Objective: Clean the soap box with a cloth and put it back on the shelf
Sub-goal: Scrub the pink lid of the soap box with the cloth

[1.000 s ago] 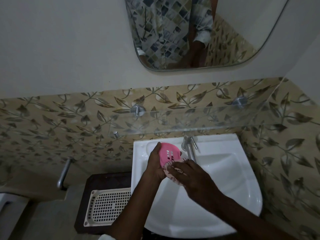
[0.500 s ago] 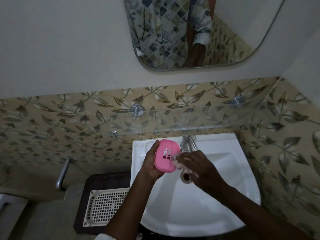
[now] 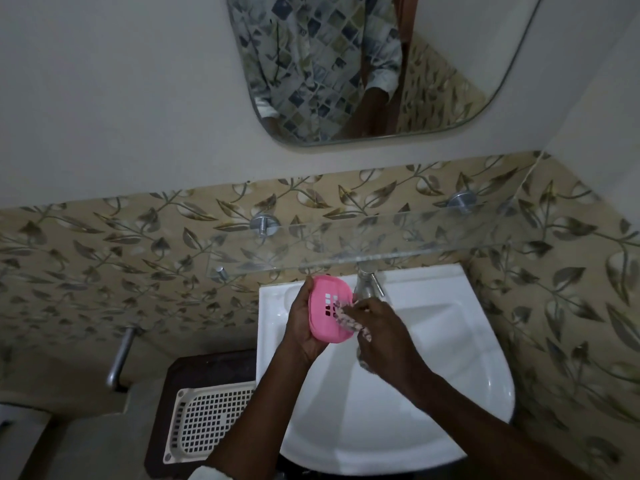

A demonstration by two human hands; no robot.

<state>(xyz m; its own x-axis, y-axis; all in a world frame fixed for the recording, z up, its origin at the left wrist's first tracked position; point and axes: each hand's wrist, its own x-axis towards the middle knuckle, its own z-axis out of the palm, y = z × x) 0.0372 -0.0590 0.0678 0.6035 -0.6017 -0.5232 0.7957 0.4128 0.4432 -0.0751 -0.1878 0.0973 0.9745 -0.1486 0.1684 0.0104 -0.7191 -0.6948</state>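
1. The pink soap box [image 3: 321, 320] is being held in the air over the rear left part of the white sink [image 3: 450, 358]. It is just below the front edge of the glass shelf [image 3: 381, 244], not on it.
2. The box is being tilted so that its slotted face is being shown to the camera.
3. The box is being gripped by the left hand [image 3: 303, 330]. The fingers are being curled round its left rim and back, and one fingertip is showing at the upper left corner.
4. A patterned cloth [image 3: 349, 323] is being pressed against the lower right part of the slotted face, and some of the slots are being covered by it.
5. The cloth is being pinched by the right hand [image 3: 384, 341], with the fingers bunched narrowly round it. The fingertips are being partly hidden by the fabric.
6. A metal tap [image 3: 367, 287] is being seen just behind and to the right of the box, under the shelf edge.
7. The shelf is being carried by round metal brackets [image 3: 264, 225] fixed to the leaf-patterned tiles [image 3: 104, 254].
8. A patterned shirt is being reflected in the mirror [image 3: 450, 81] above.
9. To the left of the sink, a cream perforated tray [image 3: 207, 424] is being supported on a dark stand [image 3: 207, 365].
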